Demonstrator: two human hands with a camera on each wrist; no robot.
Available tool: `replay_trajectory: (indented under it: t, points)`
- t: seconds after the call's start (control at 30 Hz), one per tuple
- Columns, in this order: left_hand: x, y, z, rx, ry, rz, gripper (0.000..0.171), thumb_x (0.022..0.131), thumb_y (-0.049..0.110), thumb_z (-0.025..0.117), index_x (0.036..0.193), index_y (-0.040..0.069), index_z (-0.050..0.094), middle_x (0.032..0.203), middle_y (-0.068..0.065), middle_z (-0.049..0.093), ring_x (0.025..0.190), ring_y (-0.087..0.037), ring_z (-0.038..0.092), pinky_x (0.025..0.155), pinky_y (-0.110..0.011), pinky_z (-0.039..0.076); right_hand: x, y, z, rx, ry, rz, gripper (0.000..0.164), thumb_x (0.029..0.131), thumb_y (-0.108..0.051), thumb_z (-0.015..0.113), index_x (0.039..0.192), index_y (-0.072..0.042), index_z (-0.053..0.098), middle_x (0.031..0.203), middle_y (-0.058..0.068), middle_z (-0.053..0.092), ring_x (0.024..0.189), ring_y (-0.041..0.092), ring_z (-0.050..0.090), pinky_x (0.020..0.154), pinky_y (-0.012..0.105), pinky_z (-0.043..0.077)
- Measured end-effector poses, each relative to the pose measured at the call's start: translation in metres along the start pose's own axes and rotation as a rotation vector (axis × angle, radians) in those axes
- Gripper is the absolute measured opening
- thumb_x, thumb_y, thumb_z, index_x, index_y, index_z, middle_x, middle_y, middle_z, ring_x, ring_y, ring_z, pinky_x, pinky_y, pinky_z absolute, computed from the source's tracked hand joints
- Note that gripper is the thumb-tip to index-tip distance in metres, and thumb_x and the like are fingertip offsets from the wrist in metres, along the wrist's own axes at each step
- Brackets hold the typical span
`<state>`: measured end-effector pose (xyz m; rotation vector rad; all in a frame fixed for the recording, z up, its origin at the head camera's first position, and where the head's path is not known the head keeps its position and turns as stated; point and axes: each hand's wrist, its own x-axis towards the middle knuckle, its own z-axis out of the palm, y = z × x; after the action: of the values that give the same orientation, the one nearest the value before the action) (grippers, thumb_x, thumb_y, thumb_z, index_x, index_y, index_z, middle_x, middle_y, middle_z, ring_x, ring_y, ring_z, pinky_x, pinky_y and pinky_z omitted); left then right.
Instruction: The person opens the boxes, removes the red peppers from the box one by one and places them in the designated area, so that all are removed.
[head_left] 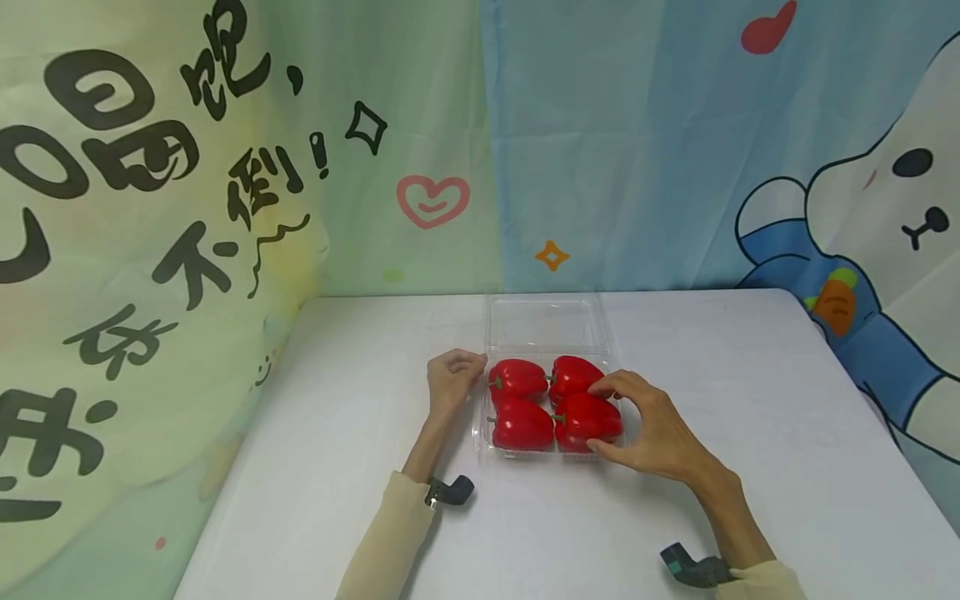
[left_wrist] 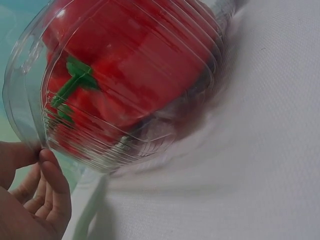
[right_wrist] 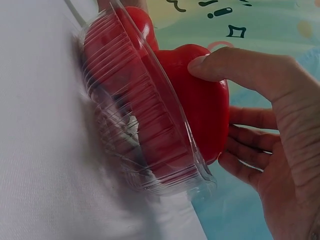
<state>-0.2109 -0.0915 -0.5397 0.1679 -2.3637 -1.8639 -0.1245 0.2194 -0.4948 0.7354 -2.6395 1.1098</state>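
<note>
Several red bell peppers (head_left: 522,425) with green stems lie in a clear plastic clamshell box (head_left: 480,442), its lid folded open toward the back. My left hand (head_left: 453,383) is at the box's left side; in the left wrist view its thumb and forefinger pinch the clear rim (left_wrist: 17,100). At the box's front right, my right hand (head_left: 663,429) grips a red bell pepper (head_left: 588,421), thumb on the near side and fingers on the far side. The right wrist view shows this bell pepper (right_wrist: 207,110) rising above the box rim. Its underside shows only through the ribbed plastic wall.
The box stands on a white-covered table (head_left: 360,417). Behind the table hangs a printed curtain (head_left: 600,150) with hearts, characters and a cartoon bear. Dark camera mounts (head_left: 453,491) are strapped to both wrists. The transparent lid (head_left: 547,325) lies flat behind the peppers.
</note>
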Motion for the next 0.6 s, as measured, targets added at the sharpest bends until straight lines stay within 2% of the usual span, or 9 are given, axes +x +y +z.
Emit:
replay_trajectory:
  t: [0.1, 0.2, 0.4, 0.6]
  points:
    - [-0.0002, 0.0002, -0.0001, 0.000, -0.001, -0.005, 0.021, 0.100, 0.021, 0.076, 0.094, 0.001, 0.079, 0.086, -0.019, 0.080, 0.070, -0.011, 0.067, 0.065, -0.022, 0.054, -0.0001, -0.0008, -0.0007, 0.009, 0.003, 0.008, 0.075, 0.064, -0.019, 0.102, 0.131, -0.011, 0.069, 0.132, 0.004, 0.073, 0.120, 0.022, 0.068, 0.094, 0.058, 0.065]
    - [-0.0003, 0.0006, -0.0003, 0.000, -0.002, -0.010, 0.021, 0.101, 0.021, 0.076, 0.094, 0.001, 0.079, 0.087, -0.019, 0.080, 0.071, -0.011, 0.067, 0.065, -0.021, 0.054, -0.0003, -0.0017, -0.0014, -0.002, 0.012, 0.015, 0.077, 0.063, -0.021, 0.102, 0.131, -0.013, 0.068, 0.132, 0.003, 0.072, 0.119, 0.021, 0.067, 0.092, 0.057, 0.066]
    - [0.0001, 0.0016, -0.0007, -0.001, -0.003, -0.017, 0.020, 0.101, 0.020, 0.076, 0.095, 0.001, 0.079, 0.089, -0.020, 0.080, 0.072, -0.010, 0.067, 0.066, -0.021, 0.054, -0.0004, -0.0020, -0.0017, -0.022, 0.022, 0.023, 0.079, 0.062, -0.023, 0.103, 0.132, -0.015, 0.067, 0.130, 0.002, 0.072, 0.117, 0.015, 0.061, 0.088, 0.048, 0.066]
    - [0.0002, 0.0008, -0.0007, -0.009, -0.007, -0.015, 0.021, 0.101, 0.020, 0.076, 0.095, 0.000, 0.079, 0.089, -0.019, 0.080, 0.073, -0.010, 0.067, 0.066, -0.021, 0.055, -0.0008, -0.0029, -0.0033, -0.010, -0.011, 0.046, 0.079, 0.065, -0.025, 0.101, 0.137, -0.016, 0.069, 0.131, 0.004, 0.071, 0.116, 0.016, 0.060, 0.088, 0.037, 0.064]
